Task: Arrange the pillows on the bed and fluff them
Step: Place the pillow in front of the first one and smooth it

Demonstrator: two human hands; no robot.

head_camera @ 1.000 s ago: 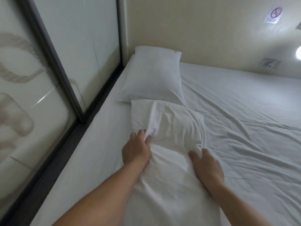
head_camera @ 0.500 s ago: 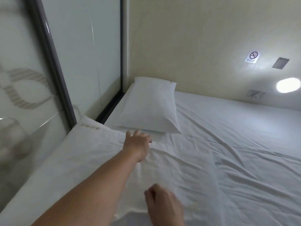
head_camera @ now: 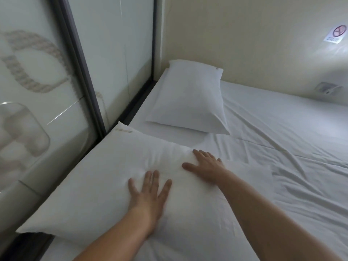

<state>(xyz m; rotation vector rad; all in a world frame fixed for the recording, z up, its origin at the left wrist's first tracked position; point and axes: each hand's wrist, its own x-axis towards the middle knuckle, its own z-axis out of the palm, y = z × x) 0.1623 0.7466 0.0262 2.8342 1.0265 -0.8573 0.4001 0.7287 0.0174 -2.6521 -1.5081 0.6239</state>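
Two white pillows lie on a white-sheeted bed (head_camera: 282, 166) set into a corner. At left, a frosted glass panel (head_camera: 37, 91) with a rope motif, split by a dark frame (head_camera: 82, 76), runs along the bed's edge; the near pillow (head_camera: 105, 181) has one corner touching it. The far pillow (head_camera: 190, 98) rests against the cream wall (head_camera: 244, 34), just beyond the near one. Both bare forearms reach in from below. The left hand (head_camera: 148, 191) presses flat on the near pillow, fingers spread and gripping nothing. The right hand (head_camera: 205, 166) lies palm down at the pillow's right edge, fingers likewise splayed and released. At upper right, a no-smoking sign (head_camera: 336, 34) hangs on the wall; its lettering is too blurred to read. Small marks near the near pillow's far corner are also illegible.
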